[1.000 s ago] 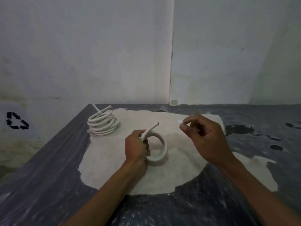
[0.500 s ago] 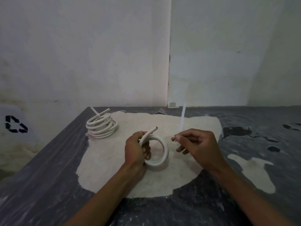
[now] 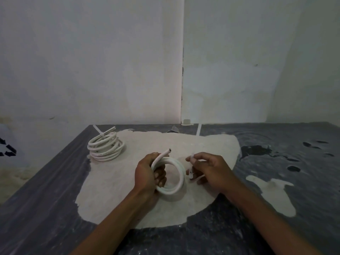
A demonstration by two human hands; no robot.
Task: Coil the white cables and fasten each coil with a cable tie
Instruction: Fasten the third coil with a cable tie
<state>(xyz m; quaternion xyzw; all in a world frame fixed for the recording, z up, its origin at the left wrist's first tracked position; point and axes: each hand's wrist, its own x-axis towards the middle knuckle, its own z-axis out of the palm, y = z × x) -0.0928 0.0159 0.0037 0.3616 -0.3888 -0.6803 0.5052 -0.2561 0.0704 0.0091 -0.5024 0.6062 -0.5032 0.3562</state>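
Both bare arms reach forward from the bottom of the view, and the two hands sit close together. The left hand point(image 3: 148, 173) has its fingers curled tight round what it holds, with the thumb on top and the fingertips tucked under. The right hand point(image 3: 211, 171) is palm down, and its bent fingers pinch something small and thin.

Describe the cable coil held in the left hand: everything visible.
The held coil is smooth white round cable, looking plastic-sheathed, wound in a few tight loops. It stands upright on edge above the pale patch of the table. The left hand grips its left side; one cut end juts up-right. No tie shows around it.
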